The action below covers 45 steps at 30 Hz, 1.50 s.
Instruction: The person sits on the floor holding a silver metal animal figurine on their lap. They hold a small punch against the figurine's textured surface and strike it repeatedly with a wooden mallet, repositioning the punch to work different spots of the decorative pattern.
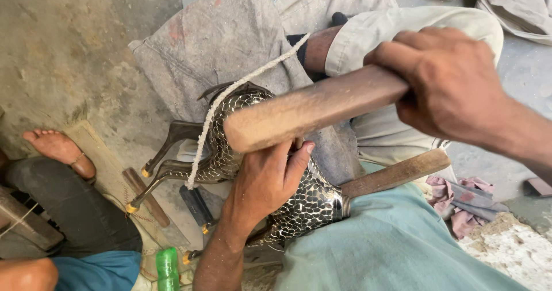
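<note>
The left hand (265, 179) presses on the scaled metal animal figure (287, 199), fingers curled over its back. Above it, the right hand (448, 84) grips a wooden mallet (305, 110) tightly. The figure lies slantwise, legs pointing left.

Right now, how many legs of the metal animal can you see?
3 on the metal animal: upper leg, middle leg, and lowest leg by the left wrist. Another may be hidden.

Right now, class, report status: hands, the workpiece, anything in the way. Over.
Right hand grips wooden mallet. Left hand steadies scale-patterned metal animal figure on lap. White rope crosses its back.
</note>
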Tool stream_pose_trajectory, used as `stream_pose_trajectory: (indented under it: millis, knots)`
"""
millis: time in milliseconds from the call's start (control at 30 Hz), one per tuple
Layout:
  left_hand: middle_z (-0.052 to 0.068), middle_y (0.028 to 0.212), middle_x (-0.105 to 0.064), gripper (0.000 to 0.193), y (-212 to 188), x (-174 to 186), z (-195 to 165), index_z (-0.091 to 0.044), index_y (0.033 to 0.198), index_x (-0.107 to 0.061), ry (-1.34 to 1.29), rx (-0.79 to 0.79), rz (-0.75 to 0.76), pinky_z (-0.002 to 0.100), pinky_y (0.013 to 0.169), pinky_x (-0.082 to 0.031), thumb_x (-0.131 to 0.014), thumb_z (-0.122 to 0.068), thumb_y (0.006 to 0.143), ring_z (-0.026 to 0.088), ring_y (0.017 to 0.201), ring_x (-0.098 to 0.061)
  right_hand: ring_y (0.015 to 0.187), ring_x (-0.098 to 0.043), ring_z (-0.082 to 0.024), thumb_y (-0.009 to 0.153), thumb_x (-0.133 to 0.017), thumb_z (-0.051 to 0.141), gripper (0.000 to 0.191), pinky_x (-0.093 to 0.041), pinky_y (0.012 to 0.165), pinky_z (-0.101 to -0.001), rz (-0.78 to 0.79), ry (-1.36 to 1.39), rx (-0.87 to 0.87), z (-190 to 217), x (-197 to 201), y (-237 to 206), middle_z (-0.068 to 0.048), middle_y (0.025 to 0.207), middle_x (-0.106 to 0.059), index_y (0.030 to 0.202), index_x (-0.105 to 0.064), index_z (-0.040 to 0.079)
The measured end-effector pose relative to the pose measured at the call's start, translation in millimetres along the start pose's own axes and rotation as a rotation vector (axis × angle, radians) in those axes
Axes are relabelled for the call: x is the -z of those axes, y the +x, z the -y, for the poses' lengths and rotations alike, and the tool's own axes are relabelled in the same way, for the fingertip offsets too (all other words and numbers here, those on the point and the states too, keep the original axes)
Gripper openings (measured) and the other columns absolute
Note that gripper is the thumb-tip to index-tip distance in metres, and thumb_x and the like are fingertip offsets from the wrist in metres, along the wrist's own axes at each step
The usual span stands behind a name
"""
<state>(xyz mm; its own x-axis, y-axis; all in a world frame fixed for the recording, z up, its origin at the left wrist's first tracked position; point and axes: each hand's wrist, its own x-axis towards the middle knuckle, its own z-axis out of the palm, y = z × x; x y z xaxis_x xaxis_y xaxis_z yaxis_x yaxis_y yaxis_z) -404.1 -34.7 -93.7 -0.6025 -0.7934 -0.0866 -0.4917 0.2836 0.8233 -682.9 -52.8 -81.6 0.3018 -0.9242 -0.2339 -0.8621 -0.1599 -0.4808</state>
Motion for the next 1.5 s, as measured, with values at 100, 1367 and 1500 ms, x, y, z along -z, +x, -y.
stream_pose_trajectory:
  millis: [100, 1367, 1500]
  knots:
    - [0.014, 0.089, -0.067, 0.029, 1.7, 1.1, -0.4, 0.002, 0.125, -0.055, -0.060, 0.051, 0.019, 0.040, 0.068, -0.056, -0.067, -0.014, 0.103, 0.027, 0.077, -0.070, 0.080, -0.069, -0.027, 0.068, -0.070, 0.001, 0.049, -0.056, 0.070, -0.0411, -0.023, 0.400, -0.108, -4.4, -0.7, -2.0, -0.013, 0.091, -0.071, 0.116, -0.063, 0.004]
    - [0.021, 0.110, -0.072, 0.032, -4.2, 12.1, 14.4, 0.005, 0.130, -0.054, -0.141, -0.014, 0.017, 0.038, 0.077, -0.063, -0.064, -0.014, 0.106, 0.030, 0.094, -0.076, 0.083, -0.068, -0.023, 0.075, -0.073, 0.004, 0.044, -0.057, 0.075, -0.0403, 0.121, -0.266, -0.029, 4.2, -8.2, -6.3, -0.008, 0.098, -0.072, 0.117, -0.063, 0.008]
    - [0.022, 0.113, -0.071, 0.031, -4.1, 13.4, 15.3, 0.004, 0.131, -0.053, -0.141, -0.032, 0.001, 0.039, 0.078, -0.063, -0.063, -0.014, 0.107, 0.031, 0.095, -0.076, 0.072, -0.069, -0.026, 0.077, -0.071, 0.002, 0.045, -0.058, 0.069, -0.0428, 0.199, 0.270, -0.269, 5.8, -7.5, -3.9, -0.011, 0.090, -0.070, 0.120, -0.057, 0.008]
